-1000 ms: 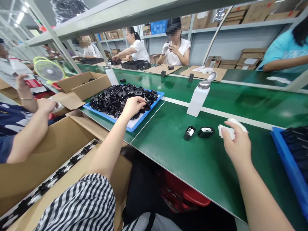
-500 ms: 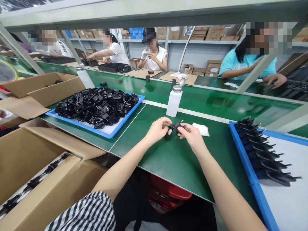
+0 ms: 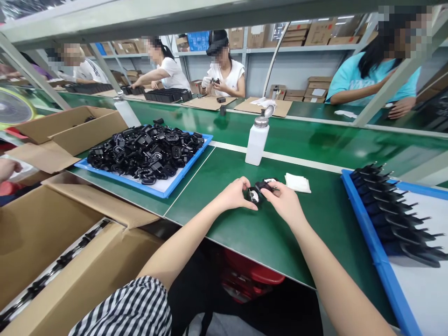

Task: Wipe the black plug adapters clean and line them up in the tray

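My left hand is curled with thumb and fingers round a black plastic housing, whose open side shows a white inside. Close against it, my right hand pinches a dark blocky plastic part. Something pale shows at that part's far edge, too small to make out. Whether the two pieces touch is unclear. Both hands are just above the green table. Beyond them a white pump bottle stands with its metal lid up, and a folded white cloth lies by my right hand.
On the left, a blue-rimmed tray holds a heap of black plastic parts. A second blue-rimmed tray at right carries a row of black pronged plugs. Open cardboard boxes stand at lower left. Several co-workers sit across the bench under a metal frame.
The housing at my left hand now shows its white inside more fully, and the right hand's part has turned. My left fingers have spread wider round the housing. The whole view has shifted slightly.
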Action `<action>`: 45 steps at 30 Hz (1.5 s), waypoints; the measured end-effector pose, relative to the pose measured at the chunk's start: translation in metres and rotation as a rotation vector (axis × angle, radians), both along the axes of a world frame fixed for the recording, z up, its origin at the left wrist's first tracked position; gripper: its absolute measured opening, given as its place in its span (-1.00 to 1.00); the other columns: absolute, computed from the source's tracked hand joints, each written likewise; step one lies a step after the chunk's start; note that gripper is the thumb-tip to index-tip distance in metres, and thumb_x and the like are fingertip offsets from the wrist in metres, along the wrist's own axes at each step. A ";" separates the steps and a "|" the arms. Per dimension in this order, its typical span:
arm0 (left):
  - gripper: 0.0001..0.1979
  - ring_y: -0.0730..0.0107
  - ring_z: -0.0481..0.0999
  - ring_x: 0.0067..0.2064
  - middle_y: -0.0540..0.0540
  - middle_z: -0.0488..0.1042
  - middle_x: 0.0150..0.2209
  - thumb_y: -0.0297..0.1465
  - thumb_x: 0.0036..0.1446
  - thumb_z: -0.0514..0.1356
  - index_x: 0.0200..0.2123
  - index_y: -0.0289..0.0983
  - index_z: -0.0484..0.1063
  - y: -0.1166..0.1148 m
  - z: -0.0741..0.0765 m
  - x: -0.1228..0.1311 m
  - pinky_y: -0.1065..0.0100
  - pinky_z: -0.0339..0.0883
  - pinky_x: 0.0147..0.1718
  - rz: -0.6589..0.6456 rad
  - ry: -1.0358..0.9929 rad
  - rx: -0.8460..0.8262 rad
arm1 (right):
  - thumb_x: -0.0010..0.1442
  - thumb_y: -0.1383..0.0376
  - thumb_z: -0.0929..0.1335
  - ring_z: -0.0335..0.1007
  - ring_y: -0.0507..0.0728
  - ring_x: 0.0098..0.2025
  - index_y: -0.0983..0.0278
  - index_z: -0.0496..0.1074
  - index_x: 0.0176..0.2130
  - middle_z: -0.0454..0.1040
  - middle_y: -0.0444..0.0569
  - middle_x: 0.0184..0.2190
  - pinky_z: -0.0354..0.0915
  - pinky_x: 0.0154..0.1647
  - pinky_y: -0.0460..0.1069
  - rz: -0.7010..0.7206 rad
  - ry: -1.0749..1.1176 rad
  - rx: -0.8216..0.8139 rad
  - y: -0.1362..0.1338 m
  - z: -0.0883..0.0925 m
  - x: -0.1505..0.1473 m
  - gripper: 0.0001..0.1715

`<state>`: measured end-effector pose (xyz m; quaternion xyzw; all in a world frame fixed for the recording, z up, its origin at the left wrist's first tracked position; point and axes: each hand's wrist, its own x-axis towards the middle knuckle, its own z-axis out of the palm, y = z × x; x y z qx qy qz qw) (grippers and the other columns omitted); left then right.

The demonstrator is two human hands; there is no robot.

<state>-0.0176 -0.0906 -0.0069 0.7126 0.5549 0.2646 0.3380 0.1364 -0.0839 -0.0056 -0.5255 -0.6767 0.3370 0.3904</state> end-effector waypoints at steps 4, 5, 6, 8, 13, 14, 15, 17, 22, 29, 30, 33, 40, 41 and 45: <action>-0.44 0.43 0.29 -0.50 0.08 0.23 -0.55 -0.17 -0.53 0.27 -0.43 -0.25 0.07 -0.006 -0.003 0.009 0.44 0.10 -0.57 0.062 0.036 0.016 | -0.10 0.27 0.25 0.29 0.09 -0.43 0.29 0.34 -0.36 0.33 -0.03 -0.42 0.24 -0.36 0.01 0.021 -0.195 0.106 -0.009 -0.001 -0.007 -0.77; -0.44 0.41 0.29 -0.48 0.07 0.23 -0.54 -0.18 -0.50 0.26 -0.41 -0.25 0.07 -0.008 -0.004 0.012 0.43 0.11 -0.56 0.075 0.046 0.033 | -0.10 0.28 0.25 0.28 0.08 -0.44 0.28 0.35 -0.35 0.32 -0.03 -0.43 0.25 -0.38 0.01 0.018 -0.250 0.136 -0.012 -0.001 -0.008 -0.77; -0.47 0.40 0.30 -0.46 0.05 0.24 -0.51 -0.19 -0.47 0.25 -0.40 -0.24 0.08 -0.009 -0.005 0.014 0.43 0.11 -0.55 0.080 0.063 0.057 | -0.09 0.29 0.25 0.27 0.08 -0.46 0.27 0.35 -0.34 0.30 -0.03 -0.43 0.25 -0.40 0.01 0.012 -0.306 0.162 -0.014 -0.001 -0.009 -0.77; -0.54 0.38 0.30 -0.42 0.03 0.24 -0.48 -0.19 -0.41 0.23 -0.43 -0.24 0.12 -0.010 -0.008 0.017 0.43 0.13 -0.53 0.062 0.109 0.103 | -0.08 0.30 0.24 0.25 0.07 -0.50 0.26 0.35 -0.34 0.28 -0.03 -0.44 0.25 -0.43 0.00 0.008 -0.388 0.194 -0.017 0.000 -0.010 -0.78; -0.57 0.40 0.31 -0.40 0.02 0.27 -0.46 -0.17 -0.42 0.23 -0.45 -0.25 0.19 -0.010 -0.011 0.015 0.45 0.14 -0.49 0.029 0.086 0.125 | -0.06 0.30 0.24 0.25 0.07 -0.43 0.24 0.35 -0.36 0.29 -0.05 -0.42 0.24 -0.36 -0.01 0.092 -0.375 0.226 -0.017 0.003 -0.003 -0.82; -0.54 0.43 0.31 -0.42 0.03 0.29 -0.44 -0.18 -0.42 0.24 -0.39 -0.25 0.20 -0.011 -0.010 0.014 0.47 0.15 -0.49 0.027 0.050 0.108 | -0.06 0.30 0.25 0.25 0.06 -0.41 0.23 0.34 -0.36 0.29 -0.05 -0.42 0.24 -0.36 -0.02 0.121 -0.374 0.220 -0.016 0.003 -0.001 -0.83; -0.51 0.47 0.31 -0.45 0.04 0.31 -0.41 -0.20 -0.41 0.24 -0.34 -0.25 0.20 -0.011 -0.010 0.013 0.48 0.15 -0.49 0.023 0.014 0.091 | -0.05 0.30 0.25 0.25 0.06 -0.40 0.23 0.34 -0.37 0.29 -0.06 -0.41 0.24 -0.36 -0.02 0.151 -0.377 0.210 -0.014 0.003 0.000 -0.84; -0.49 0.55 0.31 -0.50 0.06 0.33 -0.37 -0.25 -0.37 0.24 -0.27 -0.25 0.19 -0.012 -0.008 0.010 0.50 0.15 -0.49 0.002 -0.041 0.066 | -0.05 0.31 0.25 0.24 0.07 -0.38 0.23 0.33 -0.38 0.31 -0.07 -0.41 0.24 -0.36 -0.03 0.204 -0.394 0.197 -0.013 0.003 0.003 -0.86; -0.64 0.59 0.30 -0.55 0.12 0.36 -0.50 -0.32 -0.25 0.19 -0.28 -0.23 0.27 -0.014 -0.002 0.006 0.54 0.14 -0.50 -0.047 -0.051 0.072 | -0.04 0.32 0.25 0.25 0.09 -0.34 0.24 0.30 -0.41 0.35 -0.10 -0.40 0.23 -0.36 -0.04 0.271 -0.435 0.186 -0.012 0.008 0.005 -0.91; -0.65 0.51 0.36 -0.46 0.07 0.41 -0.40 -0.31 -0.19 0.16 -0.23 -0.19 0.29 -0.019 -0.001 0.011 0.52 0.17 -0.44 -0.015 0.106 0.137 | -0.06 0.26 0.27 0.32 0.13 -0.37 0.23 0.30 -0.25 0.41 -0.09 -0.37 0.23 -0.41 -0.04 0.202 -0.539 0.079 -0.015 0.014 0.004 -0.71; -0.66 0.49 0.37 -0.43 0.05 0.41 -0.37 -0.30 -0.18 0.15 -0.23 -0.20 0.29 -0.020 -0.001 0.012 0.51 0.18 -0.42 -0.010 0.136 0.144 | -0.07 0.25 0.28 0.33 0.14 -0.37 0.24 0.30 -0.25 0.41 -0.08 -0.39 0.23 -0.42 -0.05 0.183 -0.554 0.081 -0.015 0.014 0.004 -0.70; -0.62 0.43 0.38 -0.34 -0.01 0.40 -0.29 -0.28 -0.16 0.14 -0.20 -0.24 0.28 -0.021 0.000 0.012 0.48 0.19 -0.36 -0.009 0.224 0.165 | -0.11 0.23 0.28 0.34 0.15 -0.43 0.23 0.33 -0.34 0.42 -0.10 -0.46 0.22 -0.49 -0.06 0.169 -0.595 0.098 -0.013 0.012 0.004 -0.76; -0.71 0.37 0.37 -0.33 -0.03 0.42 -0.39 -0.29 -0.19 0.16 -0.32 -0.28 0.36 -0.008 0.027 0.007 0.46 0.17 -0.45 -0.211 0.469 0.158 | -0.20 0.17 0.30 0.29 0.20 -0.50 0.25 0.35 -0.49 0.35 -0.02 -0.59 0.16 -0.63 -0.04 0.214 -0.797 0.206 -0.002 0.018 0.001 -0.78; -0.73 0.36 0.37 -0.36 -0.03 0.42 -0.43 -0.30 -0.21 0.17 -0.37 -0.30 0.37 -0.005 0.033 0.008 0.47 0.15 -0.49 -0.242 0.512 0.145 | -0.22 0.17 0.30 0.29 0.21 -0.48 0.25 0.35 -0.52 0.34 -0.01 -0.58 0.16 -0.62 -0.03 0.235 -0.795 0.216 -0.001 0.020 0.000 -0.79; -0.76 0.39 0.35 -0.47 -0.03 0.37 -0.56 -0.32 -0.28 0.22 -0.49 -0.36 0.38 0.006 0.052 0.012 0.47 0.08 -0.60 -0.390 0.601 0.067 | -0.23 0.17 0.31 0.28 0.19 -0.54 0.23 0.35 -0.55 0.33 -0.04 -0.61 0.16 -0.62 -0.02 0.278 -0.795 0.022 0.003 0.026 -0.002 -0.81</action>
